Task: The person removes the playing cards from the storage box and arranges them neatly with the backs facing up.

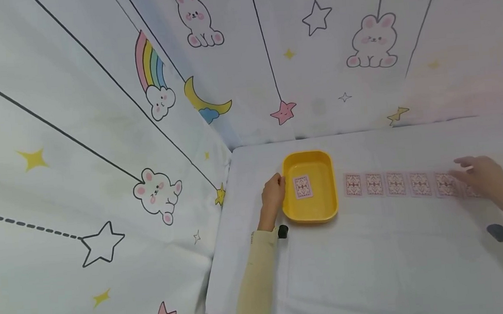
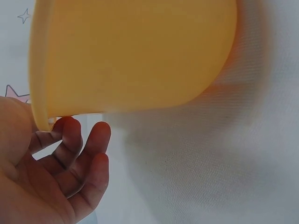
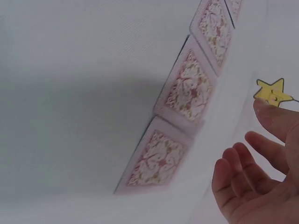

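A yellow plastic tray (image 1: pixel 310 213) stands on the table, with one playing card (image 1: pixel 303 187) face down inside it. My left hand (image 1: pixel 274 191) holds the tray by its left rim; in the left wrist view its curled fingers (image 2: pixel 98 135) are at the outside of the wall. To the right of the tray lies a row of several playing cards (image 1: pixel 396 184), backs up with a reddish pattern. Over the right end of this row is my right hand (image 1: pixel 483 179), fingers loosely bent and apart, partly covering the last card (image 3: pixel 158 158). Nothing shows between its fingers.
A white cloth covers the table (image 1: pixel 372 260). Behind and to the left hang white curtains (image 1: pixel 339 92) printed with rabbits, bears and stars. A small dark object (image 1: pixel 283 231) is beside my left wrist, and a dark patch (image 1: pixel 502 233) lies near the right sleeve.
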Available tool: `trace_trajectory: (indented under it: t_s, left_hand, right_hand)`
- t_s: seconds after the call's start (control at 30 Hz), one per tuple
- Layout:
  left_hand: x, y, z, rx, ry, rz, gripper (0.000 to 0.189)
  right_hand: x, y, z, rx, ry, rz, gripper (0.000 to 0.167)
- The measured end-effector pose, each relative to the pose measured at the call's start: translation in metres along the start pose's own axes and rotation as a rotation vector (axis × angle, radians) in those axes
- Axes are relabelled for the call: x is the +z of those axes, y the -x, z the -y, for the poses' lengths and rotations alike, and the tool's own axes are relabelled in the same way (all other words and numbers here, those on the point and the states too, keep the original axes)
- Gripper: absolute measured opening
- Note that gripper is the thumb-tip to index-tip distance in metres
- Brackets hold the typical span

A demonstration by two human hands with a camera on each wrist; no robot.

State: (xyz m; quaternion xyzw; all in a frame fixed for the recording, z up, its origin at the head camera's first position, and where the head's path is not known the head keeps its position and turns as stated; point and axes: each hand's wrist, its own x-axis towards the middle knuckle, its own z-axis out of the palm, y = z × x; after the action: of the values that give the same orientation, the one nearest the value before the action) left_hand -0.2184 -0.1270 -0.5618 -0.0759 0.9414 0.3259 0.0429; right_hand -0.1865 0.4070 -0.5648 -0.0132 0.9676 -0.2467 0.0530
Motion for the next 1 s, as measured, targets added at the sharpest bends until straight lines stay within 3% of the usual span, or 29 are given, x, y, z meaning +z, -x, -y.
trace_trajectory:
  t_s: [0.33,0.77,1.0]
  left_hand:
    - [0.003,0.001,0.001,0.005,0.012,0.004,0.028]
    - [0.003,0.004,0.003,-0.005,0.026,0.002,0.026]
    - [0.004,0.003,0.002,0.002,0.027,-0.009,0.025]
  right_hand:
    - [-0.003,-0.006,0.05,-0.119,-0.054,0.007,0.063]
    - [0.007,-0.018,0.121,-0.206,-0.112,0.037,0.07]
    - [0.019,-0.03,0.149,-0.206,-0.142,0.07,0.071]
